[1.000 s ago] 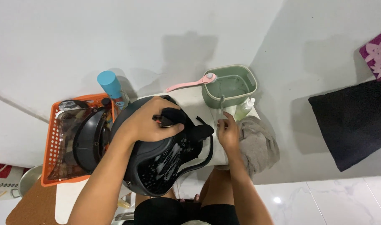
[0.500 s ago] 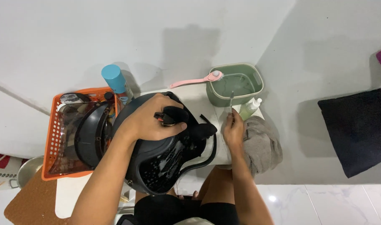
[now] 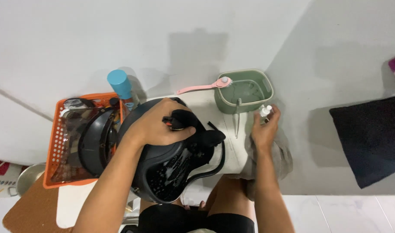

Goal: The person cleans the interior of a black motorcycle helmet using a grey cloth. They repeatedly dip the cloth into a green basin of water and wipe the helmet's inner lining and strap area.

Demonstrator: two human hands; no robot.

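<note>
— While the orange basket (image 3: pixel 55 142) sits at the far left, where is the helmet (image 3: pixel 167 168)?
— Just right of it, upside down on the counter (image 3: pixel 232 151), long axis running toward the person. The left hand (image 3: pixel 156 127) clamps its fingers over the rim.
— And the right hand (image 3: pixel 264 129)?
— Fingers closed around a small white bottle (image 3: pixel 265 111), beside the green tub (image 3: pixel 245 90), right of the helmet.

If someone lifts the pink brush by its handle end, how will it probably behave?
The pink brush looks thin and plastic, so probably light and stiff. It rests across the rim of the green tub, with the handle sticking out, so a push might tip it off. If the tub holds water, the brush may be slippery.
</note>
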